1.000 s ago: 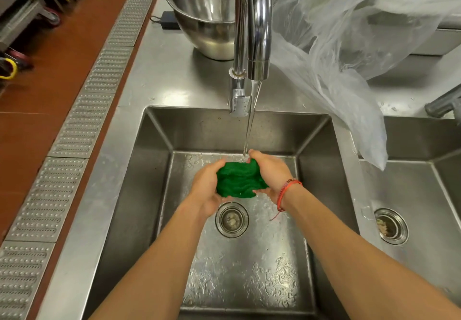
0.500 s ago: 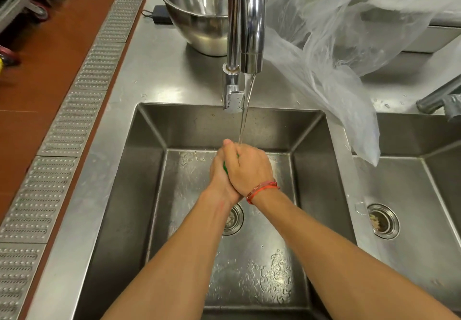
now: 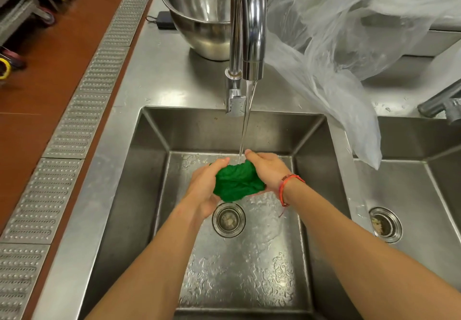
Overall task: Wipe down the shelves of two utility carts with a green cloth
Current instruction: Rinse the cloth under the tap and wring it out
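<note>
I am reaching both forearms out over the wet floor of the left sink basin (image 3: 139, 195), where beads of water are lying on the steel, and my hands are meeting above the drain strainer (image 3: 228, 219). My left hand (image 3: 203, 191) is cupping the green cloth (image 3: 237, 182) from the left side, its fingers curled round the bunched fabric with the thumb lying along the top edge. My right hand (image 3: 268, 170) is gripping the same cloth from the right, fingers wrapped under it and the thumb pinching down on its upper corner; a red cord bracelet (image 3: 287, 187) is sitting on that wrist. The cloth is crumpled into a ball between my two palms, held in the air inside the basin and not touching the bottom. A thin stream of water (image 3: 245, 130) is running down onto the top of the cloth, just beside my right thumb, from the chrome faucet (image 3: 249, 20) mounted on the counter behind the basin. To the right, a second basin (image 3: 411, 182) is showing its own drain (image 3: 385, 224), and a sheet of clear plastic (image 3: 336, 45) is hanging over the divider between the two. Farther back, a steel mixing bowl (image 3: 199, 8) is standing on the counter just behind the faucet, and a metal floor grate (image 3: 74, 120) is running along the left of the counter.
</note>
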The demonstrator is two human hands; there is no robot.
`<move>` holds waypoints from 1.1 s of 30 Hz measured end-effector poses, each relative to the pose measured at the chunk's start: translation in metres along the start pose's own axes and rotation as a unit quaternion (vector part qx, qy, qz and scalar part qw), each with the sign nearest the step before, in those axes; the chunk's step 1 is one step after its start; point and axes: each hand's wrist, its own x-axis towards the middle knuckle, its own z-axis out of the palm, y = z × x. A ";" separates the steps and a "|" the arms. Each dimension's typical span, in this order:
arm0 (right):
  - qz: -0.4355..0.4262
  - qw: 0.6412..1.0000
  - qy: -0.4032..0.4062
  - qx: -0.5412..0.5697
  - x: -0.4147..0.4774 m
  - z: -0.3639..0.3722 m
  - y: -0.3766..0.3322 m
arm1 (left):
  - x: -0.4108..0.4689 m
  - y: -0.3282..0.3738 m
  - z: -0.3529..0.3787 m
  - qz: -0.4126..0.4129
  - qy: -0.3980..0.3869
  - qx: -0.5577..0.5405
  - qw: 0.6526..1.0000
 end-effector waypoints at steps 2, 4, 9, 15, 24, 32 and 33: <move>-0.026 0.998 0.003 -0.053 0.000 -0.004 -0.007 | 0.001 0.001 0.000 -0.002 0.003 -0.013 1.000; -0.066 0.991 0.024 -0.111 0.000 -0.009 -0.016 | 0.002 0.002 0.000 -0.003 -0.003 -0.023 1.000; -0.169 0.983 0.059 -0.051 0.003 -0.014 -0.052 | 0.001 0.006 -0.001 -0.007 0.002 -0.049 0.999; -0.220 0.974 0.052 -0.020 0.008 -0.006 -0.076 | 0.001 0.008 -0.001 -0.010 0.009 -0.060 0.998; -0.219 0.970 0.086 -0.056 0.022 -0.008 -0.089 | -0.006 0.014 -0.003 -0.008 -0.001 -0.068 0.998; -0.138 0.990 -0.007 0.041 -0.005 -0.019 -0.064 | -0.029 0.019 -0.005 -0.024 -0.085 -0.049 0.995; -0.086 0.990 -0.070 0.086 -0.013 -0.020 -0.049 | -0.033 0.019 -0.006 -0.023 -0.103 -0.045 0.993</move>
